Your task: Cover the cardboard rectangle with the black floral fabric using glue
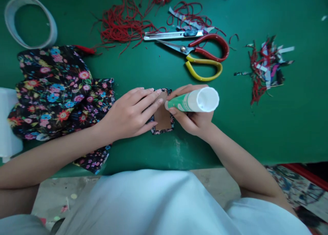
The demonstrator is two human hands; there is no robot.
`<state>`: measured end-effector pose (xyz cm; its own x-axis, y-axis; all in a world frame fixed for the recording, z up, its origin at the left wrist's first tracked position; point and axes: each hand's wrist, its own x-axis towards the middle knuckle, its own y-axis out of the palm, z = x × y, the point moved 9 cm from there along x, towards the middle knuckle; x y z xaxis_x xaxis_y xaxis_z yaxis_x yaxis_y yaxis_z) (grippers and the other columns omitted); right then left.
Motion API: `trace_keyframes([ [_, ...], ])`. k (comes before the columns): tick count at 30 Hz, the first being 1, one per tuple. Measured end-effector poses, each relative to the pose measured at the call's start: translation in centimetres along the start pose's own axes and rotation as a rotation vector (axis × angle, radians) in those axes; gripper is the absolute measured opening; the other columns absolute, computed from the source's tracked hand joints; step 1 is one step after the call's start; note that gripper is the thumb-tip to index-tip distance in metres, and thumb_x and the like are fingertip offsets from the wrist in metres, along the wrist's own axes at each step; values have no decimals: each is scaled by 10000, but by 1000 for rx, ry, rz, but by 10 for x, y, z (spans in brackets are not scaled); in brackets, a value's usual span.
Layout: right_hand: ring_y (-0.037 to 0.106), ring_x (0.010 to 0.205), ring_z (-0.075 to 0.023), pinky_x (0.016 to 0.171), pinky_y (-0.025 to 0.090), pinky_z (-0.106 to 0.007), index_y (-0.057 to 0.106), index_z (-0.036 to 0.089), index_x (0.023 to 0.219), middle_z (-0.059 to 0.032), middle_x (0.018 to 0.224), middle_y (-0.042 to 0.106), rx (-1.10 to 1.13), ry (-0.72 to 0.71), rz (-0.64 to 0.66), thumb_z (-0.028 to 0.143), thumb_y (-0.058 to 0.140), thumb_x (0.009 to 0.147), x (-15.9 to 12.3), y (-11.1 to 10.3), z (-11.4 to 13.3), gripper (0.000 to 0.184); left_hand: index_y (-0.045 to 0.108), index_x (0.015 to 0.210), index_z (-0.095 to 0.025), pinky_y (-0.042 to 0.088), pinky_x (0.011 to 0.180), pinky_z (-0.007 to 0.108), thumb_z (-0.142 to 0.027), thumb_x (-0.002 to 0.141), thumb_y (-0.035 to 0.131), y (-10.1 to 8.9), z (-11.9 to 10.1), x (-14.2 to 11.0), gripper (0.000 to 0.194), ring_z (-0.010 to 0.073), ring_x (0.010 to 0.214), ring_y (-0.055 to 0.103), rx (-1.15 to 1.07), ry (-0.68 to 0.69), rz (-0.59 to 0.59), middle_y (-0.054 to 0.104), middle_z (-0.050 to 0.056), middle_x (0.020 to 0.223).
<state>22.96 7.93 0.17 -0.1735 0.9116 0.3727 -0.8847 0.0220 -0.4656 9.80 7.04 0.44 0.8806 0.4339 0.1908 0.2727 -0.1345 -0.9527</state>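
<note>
A small brown cardboard rectangle (163,118), with floral black fabric along its edges, lies on the green table in front of me. My left hand (130,112) rests with fingers stretched out, its fingertips on the left and upper part of the cardboard. In my right hand (196,120) is a green and white glue stick (183,102), fingers wrapped round it. The glue stick leans with its lower end at the cardboard's right edge; whether it touches the cardboard cannot be made out. Its wide white end points up toward me.
Floral black fabric (55,91) lies at the left near a roll of tape (52,26) and a white container (9,122). Beyond my hands are scissors (205,55), a utility knife (174,35) and red cords (120,25). Scraps (268,66) sit at the right.
</note>
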Motion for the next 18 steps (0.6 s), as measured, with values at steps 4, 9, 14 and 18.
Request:
trace_keyframes([
  [4, 717, 815, -225, 714, 606, -376, 536, 272, 1067, -61, 919, 707, 75, -87, -4, 193, 728, 803, -8, 0, 13, 335, 570, 1354, -30, 496, 1076, 504, -374, 966, 555, 0, 0, 0, 519, 332, 1278, 581, -15, -5, 6, 602, 223, 1398],
  [9, 730, 793, -239, 671, 611, -360, 569, 252, 1081, -74, 871, 723, 41, -65, 5, 212, 739, 795, -21, 1, 18, 335, 590, 1324, -4, 501, 1068, 516, -370, 957, 570, 1, -1, 0, 519, 341, 1266, 585, -9, 0, 1, 600, 234, 1397],
  [14, 732, 786, -223, 697, 631, -321, 585, 200, 1052, -97, 872, 727, 97, -122, 87, 194, 747, 792, -32, 2, 32, 307, 584, 1334, -18, 498, 1074, 511, -368, 979, 530, 2, -1, 0, 501, 336, 1277, 584, 2, -13, -2, 598, 222, 1404],
  [18, 737, 810, -215, 698, 636, -325, 587, 219, 1024, -82, 895, 736, 88, -45, 181, 249, 728, 832, -42, 6, 31, 240, 573, 1356, -39, 480, 1085, 542, -354, 977, 539, 5, 1, -1, 494, 347, 1303, 566, -49, -28, 20, 575, 224, 1431],
])
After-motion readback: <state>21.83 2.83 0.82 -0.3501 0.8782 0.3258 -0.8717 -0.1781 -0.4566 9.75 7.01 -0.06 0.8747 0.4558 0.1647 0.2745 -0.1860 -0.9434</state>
